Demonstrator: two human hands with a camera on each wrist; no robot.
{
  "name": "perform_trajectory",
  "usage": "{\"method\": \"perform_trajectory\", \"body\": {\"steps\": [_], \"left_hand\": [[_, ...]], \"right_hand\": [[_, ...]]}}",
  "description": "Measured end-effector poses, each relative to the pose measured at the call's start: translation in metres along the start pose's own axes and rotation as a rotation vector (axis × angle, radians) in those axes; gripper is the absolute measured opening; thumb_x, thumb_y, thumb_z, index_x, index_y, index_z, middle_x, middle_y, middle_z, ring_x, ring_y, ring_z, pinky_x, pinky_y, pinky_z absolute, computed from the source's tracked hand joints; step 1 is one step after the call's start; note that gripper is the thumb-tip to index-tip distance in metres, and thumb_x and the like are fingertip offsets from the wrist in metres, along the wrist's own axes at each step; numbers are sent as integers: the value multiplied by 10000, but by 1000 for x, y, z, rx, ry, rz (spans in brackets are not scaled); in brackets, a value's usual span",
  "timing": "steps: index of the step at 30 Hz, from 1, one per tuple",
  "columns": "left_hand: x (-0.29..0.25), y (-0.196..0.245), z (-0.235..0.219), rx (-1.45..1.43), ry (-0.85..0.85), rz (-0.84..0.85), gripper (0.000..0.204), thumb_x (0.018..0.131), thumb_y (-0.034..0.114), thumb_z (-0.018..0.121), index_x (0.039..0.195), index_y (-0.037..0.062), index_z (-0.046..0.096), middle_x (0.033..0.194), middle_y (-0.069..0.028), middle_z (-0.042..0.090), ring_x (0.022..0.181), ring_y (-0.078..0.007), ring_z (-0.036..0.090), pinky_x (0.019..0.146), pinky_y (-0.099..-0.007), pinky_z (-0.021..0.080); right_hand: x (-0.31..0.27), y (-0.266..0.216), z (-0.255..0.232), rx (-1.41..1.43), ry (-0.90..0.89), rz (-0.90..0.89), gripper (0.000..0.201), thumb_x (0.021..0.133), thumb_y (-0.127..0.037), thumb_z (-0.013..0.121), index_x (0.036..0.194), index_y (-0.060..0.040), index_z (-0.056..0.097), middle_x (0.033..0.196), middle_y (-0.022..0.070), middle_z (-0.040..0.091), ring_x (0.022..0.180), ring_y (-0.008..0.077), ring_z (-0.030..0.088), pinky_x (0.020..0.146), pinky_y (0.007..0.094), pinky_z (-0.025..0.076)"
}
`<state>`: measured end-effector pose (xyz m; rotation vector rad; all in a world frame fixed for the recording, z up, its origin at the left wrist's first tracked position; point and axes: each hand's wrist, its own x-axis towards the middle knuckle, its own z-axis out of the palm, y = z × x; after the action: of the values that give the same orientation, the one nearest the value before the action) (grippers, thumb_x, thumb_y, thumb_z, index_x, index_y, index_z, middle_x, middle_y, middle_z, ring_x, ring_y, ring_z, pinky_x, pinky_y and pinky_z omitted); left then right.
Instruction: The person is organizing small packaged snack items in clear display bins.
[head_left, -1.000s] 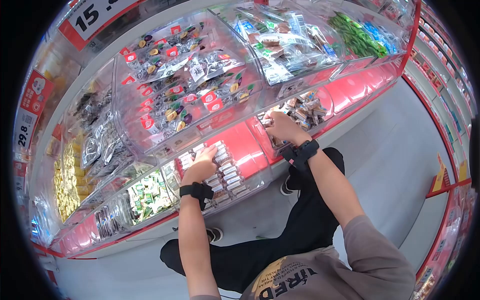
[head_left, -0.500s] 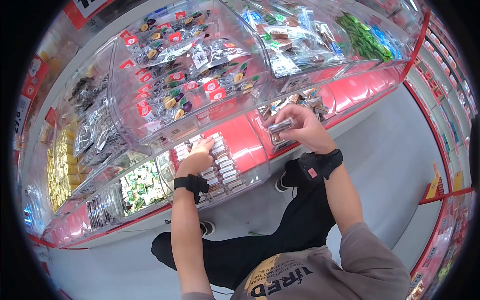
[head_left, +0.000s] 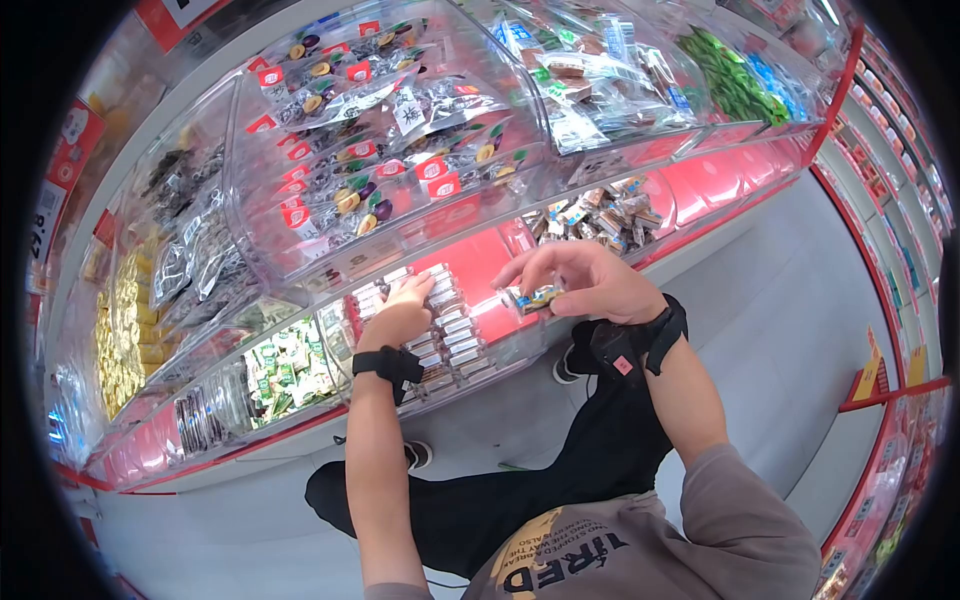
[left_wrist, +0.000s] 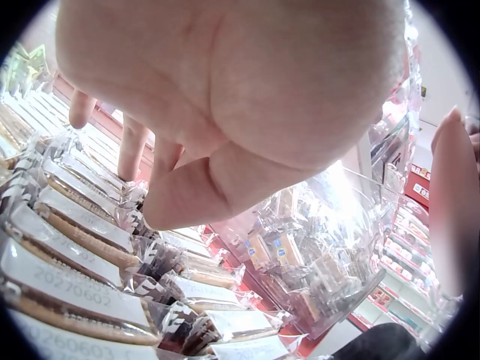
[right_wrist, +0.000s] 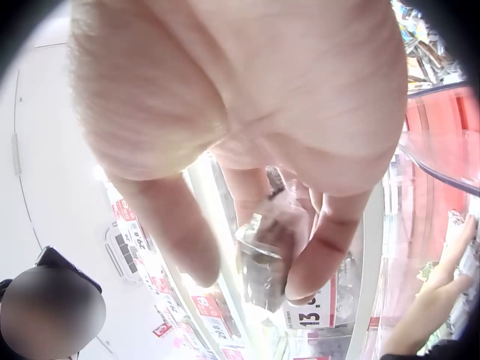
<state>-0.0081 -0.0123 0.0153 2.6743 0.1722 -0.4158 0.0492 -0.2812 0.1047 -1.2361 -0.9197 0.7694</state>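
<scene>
Head view shows the right hand [head_left: 590, 285] pinching a small wrapped snack [head_left: 530, 298] in its fingertips, above the front edge of the bin [head_left: 500, 345]. The left hand [head_left: 405, 310] rests with relaxed fingers on the packed bars [head_left: 450, 345]. I judge the snack light, with slippery, crinkly wrap; grip its middle, gently.

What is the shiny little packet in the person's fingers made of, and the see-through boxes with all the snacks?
The small packet in the right hand looks like thin, glossy plastic film: it glints and crinkles. The bins look like clear hard plastic, since snacks show through their stiff, shiny walls. The wrapped bars under the left hand seem wrapped in clear film too.
</scene>
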Motion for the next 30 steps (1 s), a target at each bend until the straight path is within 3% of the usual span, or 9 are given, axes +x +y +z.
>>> {"method": "perform_trajectory", "body": {"steps": [2,9,14,17,18,21,23,26,30], "left_hand": [[1,-1,1,12,1,9,568,779,71,451,1340,151,417,1445,-29,314,1350,-237,230,1074,-524,151],[3,-3,2,-42,-26,11,589,749,57,449,1333,130,411,1467,-31,268,1366,-242,181,1093,-525,126],[15,-15,8,-84,-16,7,484,765,95,467,1248,97,488,1351,-129,393,1294,-299,290,1039,-530,222],[23,-22,11,-131,-109,-76,403,760,100,494,1158,71,550,1322,-157,411,1288,-306,298,1016,-519,264],[30,-32,20,-128,-50,-9,378,750,95,516,1122,70,579,1315,-121,425,1288,-298,299,1000,-515,290],[8,-7,3,-63,-5,30,410,747,83,510,1154,88,567,1331,-77,421,1289,-286,301,1008,-517,281],[8,-7,-2,-23,-51,52,518,749,99,504,1266,131,487,1410,-23,350,1329,-261,250,1059,-514,215],[24,-27,14,-66,-34,66,619,747,124,512,1353,162,391,1464,2,275,1363,-233,189,1092,-521,136],[29,-33,19,-93,-24,88,596,748,116,498,1337,155,413,1458,-5,284,1359,-225,201,1092,-526,118]], "right_hand": [[3,2,4,67,14,123,265,783,-76,644,1034,-25,576,1146,136,567,1066,178,533,915,302,413],[44,45,33,-111,202,176,330,820,-70,605,1126,37,545,1113,111,579,993,139,557,825,282,460],[90,73,61,-387,429,303,301,813,-29,564,1103,52,559,1065,146,600,959,164,587,793,300,476],[118,112,68,-328,631,261,285,759,38,544,1041,66,575,980,228,610,885,280,627,733,345,497],[129,137,64,-289,646,216,222,780,-71,558,965,44,601,963,232,616,826,298,634,734,391,488],[156,133,41,-1544,40,242,263,806,-211,546,947,-1,621,1020,229,604,829,294,628,770,410,469],[175,144,27,-1180,304,481,309,838,-292,499,1014,-77,634,1140,153,579,993,258,572,885,415,404],[184,173,14,-985,646,647,301,837,-286,512,1065,-132,636,1200,84,565,1192,220,449,1030,432,295],[179,180,8,-992,537,622,305,816,-273,535,1042,-100,646,1067,102,638,1024,276,590,957,399,405]]}}
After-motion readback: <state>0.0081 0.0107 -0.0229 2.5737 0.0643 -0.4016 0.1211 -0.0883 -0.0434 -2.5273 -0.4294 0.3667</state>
